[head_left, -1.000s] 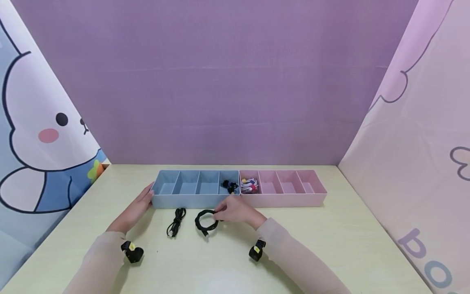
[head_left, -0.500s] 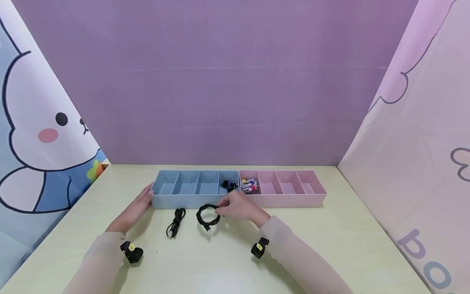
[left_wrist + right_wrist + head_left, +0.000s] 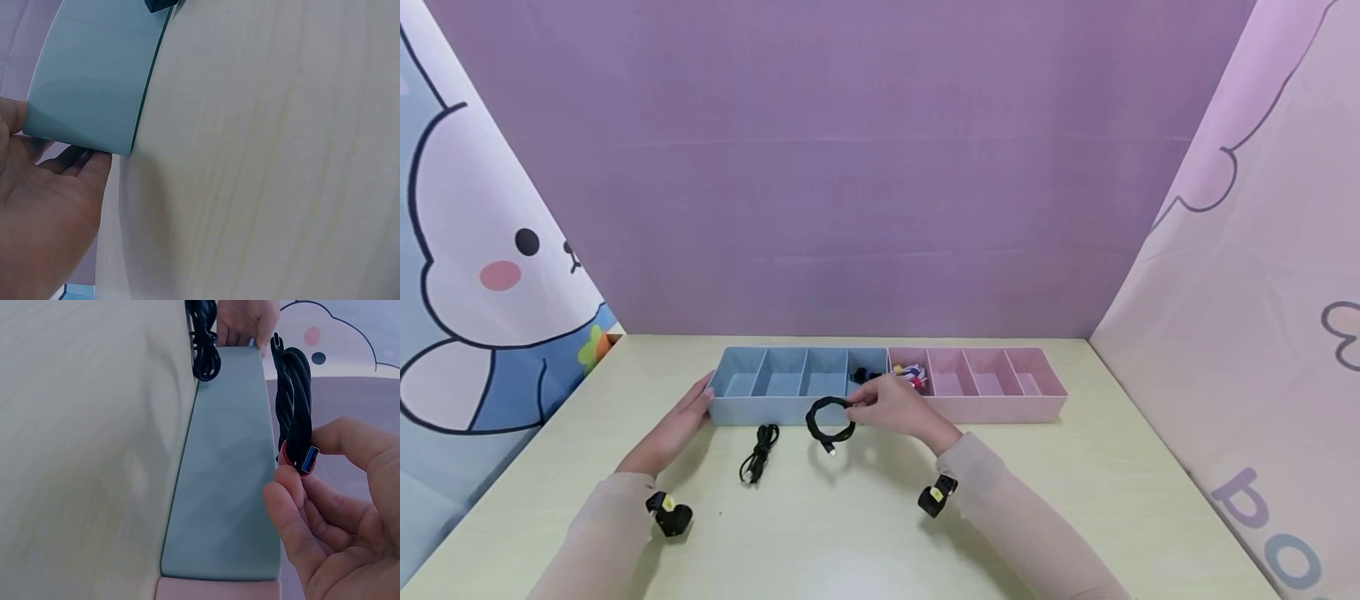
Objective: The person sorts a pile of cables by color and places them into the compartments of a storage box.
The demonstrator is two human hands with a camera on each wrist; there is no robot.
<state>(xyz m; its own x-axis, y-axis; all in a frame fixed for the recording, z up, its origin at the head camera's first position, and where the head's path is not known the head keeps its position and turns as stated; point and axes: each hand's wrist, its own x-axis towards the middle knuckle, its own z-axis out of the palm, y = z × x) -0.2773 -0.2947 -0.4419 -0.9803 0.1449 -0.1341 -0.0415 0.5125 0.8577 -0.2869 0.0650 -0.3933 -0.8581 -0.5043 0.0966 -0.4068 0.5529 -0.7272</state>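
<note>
My right hand (image 3: 898, 410) pinches a coiled black USB cable (image 3: 809, 425) between thumb and fingers, lifted in front of the blue divided box (image 3: 775, 412). In the right wrist view the cable's blue USB plug (image 3: 309, 459) and a red tie (image 3: 284, 453) show near the fingertips. My left hand (image 3: 681, 417) rests against the left end of the blue box, its fingers touching the end wall. A second bundled black cable (image 3: 760, 454) lies on the table before that box.
A pink divided box (image 3: 985, 410) stands end to end with the blue one. Its first compartment holds white and purple cables (image 3: 916, 375); the blue box's last compartment holds a dark bundle (image 3: 861, 375). A purple backdrop (image 3: 880, 167) rises behind the table (image 3: 790, 550).
My right hand has raised the coiled cable off the table, moving up and slightly right toward the boxes. The left hand and the other cable have stayed in place.
</note>
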